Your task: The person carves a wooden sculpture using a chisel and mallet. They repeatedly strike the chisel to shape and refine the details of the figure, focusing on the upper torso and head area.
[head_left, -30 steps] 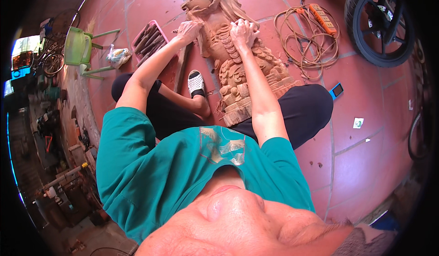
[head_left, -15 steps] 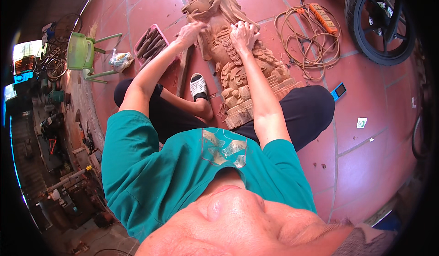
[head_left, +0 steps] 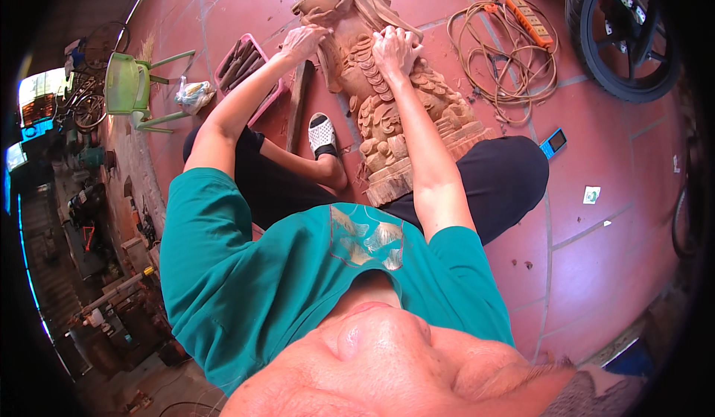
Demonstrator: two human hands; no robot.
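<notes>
A long carved wooden statue (head_left: 387,112) lies on the red tile floor between my legs, its base toward me. My left hand (head_left: 304,42) is curled over the statue's left edge near its upper body. My right hand (head_left: 395,48) presses down on the carved scales in the middle with bent fingers; I cannot tell whether it holds a small tool. My foot in a white sandal (head_left: 322,134) rests to the left of the statue.
A pink tray of chisels (head_left: 240,67) and a wooden plank (head_left: 296,108) lie to the left. A green plastic chair (head_left: 126,88) and a plastic bag (head_left: 194,94) stand further left. To the right are a coiled cable with an orange power strip (head_left: 526,21), a tyre (head_left: 622,33) and a blue phone (head_left: 553,143).
</notes>
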